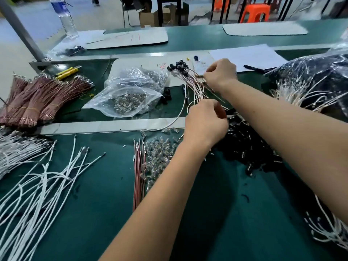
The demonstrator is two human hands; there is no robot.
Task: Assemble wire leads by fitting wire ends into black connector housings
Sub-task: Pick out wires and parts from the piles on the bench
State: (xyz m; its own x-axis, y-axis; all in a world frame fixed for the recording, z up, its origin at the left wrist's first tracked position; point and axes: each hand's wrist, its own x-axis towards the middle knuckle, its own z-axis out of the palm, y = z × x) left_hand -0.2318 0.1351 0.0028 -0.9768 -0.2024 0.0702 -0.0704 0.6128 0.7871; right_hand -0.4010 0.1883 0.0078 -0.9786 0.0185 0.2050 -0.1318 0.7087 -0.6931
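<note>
While the left hand is curled at frame centre, pinching wire ends, the bundle of finished leads (black housings fanned toward upper centre) is gripped by the right hand just above. Loose black connector housings are heaped right of centre.

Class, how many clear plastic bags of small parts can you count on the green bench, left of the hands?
2: the front bag lies open toward the rail; the back bag sits behind it, touching it. Others may be hidden off-frame.
</note>
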